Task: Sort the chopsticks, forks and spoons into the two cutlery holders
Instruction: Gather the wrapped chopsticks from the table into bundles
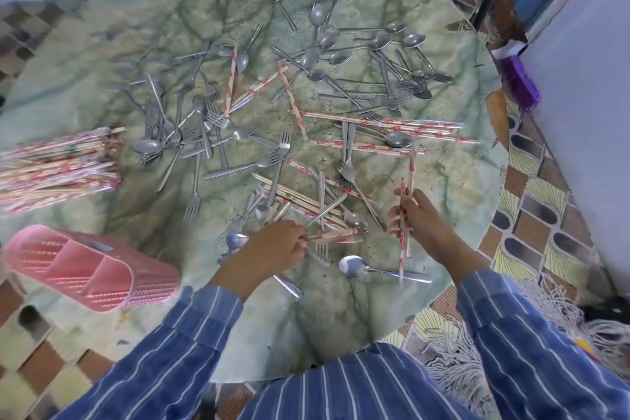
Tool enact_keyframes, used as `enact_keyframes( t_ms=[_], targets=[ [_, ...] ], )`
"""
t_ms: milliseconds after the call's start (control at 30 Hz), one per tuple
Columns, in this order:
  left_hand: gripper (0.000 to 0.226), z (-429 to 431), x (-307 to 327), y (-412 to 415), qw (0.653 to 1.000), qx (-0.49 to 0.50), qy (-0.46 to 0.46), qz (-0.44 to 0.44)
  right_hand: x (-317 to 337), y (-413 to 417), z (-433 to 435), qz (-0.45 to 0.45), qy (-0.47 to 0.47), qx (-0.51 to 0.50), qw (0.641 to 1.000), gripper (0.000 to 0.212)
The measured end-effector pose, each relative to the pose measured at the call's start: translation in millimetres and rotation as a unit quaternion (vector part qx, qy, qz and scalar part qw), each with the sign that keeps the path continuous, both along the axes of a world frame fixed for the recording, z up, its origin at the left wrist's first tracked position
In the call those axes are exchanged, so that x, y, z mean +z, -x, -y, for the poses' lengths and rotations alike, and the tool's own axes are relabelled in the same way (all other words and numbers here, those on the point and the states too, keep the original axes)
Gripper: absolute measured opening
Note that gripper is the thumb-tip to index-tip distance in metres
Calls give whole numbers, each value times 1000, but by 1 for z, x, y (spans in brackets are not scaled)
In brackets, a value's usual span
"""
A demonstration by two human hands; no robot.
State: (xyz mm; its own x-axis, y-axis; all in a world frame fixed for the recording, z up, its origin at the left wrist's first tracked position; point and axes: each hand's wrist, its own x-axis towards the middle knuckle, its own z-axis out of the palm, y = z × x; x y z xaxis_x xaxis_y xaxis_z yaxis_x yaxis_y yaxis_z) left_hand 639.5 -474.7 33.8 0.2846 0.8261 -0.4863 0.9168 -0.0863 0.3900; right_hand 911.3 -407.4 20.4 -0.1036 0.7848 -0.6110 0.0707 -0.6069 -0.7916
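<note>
Head view: your right grip (422,225) held wrapped chopsticks (402,262) upright at 4 o'clock; your left grip (272,251) pinched another pair (335,236) at 6 o'clock. With the pink cutlery holder (85,266) tipped at 8 o'clock, sticks could have slid out.

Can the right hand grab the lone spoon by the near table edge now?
Probably not yet: the right hand grips chopsticks, whose tips cross the spoon handle; otherwise the spoon lies uncovered.
</note>
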Motion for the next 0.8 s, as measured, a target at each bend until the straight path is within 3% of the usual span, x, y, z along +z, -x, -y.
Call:
enact_keyframes(
  t_ms=[100,167,200,300,333,367,400,467,500,567,667,800],
  targets=[
    [14,17,4,26,987,126,-18,97,1,20,3,16,-6,16,1000,19],
    [14,26,5,39,942,261,-44,208,0,37,6,66,-28,62,995,16],
    [17,29,6,44,896,336,-61,283,-1,46,8,90,-44,92,991,14],
    [23,31,14,56,707,529,-101,458,-1,78,11,160,-129,174,963,12],
    [21,31,19,60,667,569,-101,471,-1,90,11,201,-163,204,944,13],
    [16,32,19,65,660,588,-96,457,0,103,10,242,-186,230,924,14],
    [16,32,19,69,692,588,-87,410,1,115,7,274,-202,250,906,18],
    [30,37,6,75,808,531,-69,246,-2,137,0,315,-211,281,882,26],
    [34,40,-2,78,845,501,-70,175,-4,146,-4,331,-209,291,873,27],
    [31,45,-11,78,870,470,-93,119,-10,157,-9,362,-207,302,857,24],
    [16,45,-17,75,893,423,-105,111,-16,163,-12,393,-200,294,848,17],
    [23,41,-25,76,940,332,-75,6,-16,165,-16,402,-178,290,850,19]
  ],
)
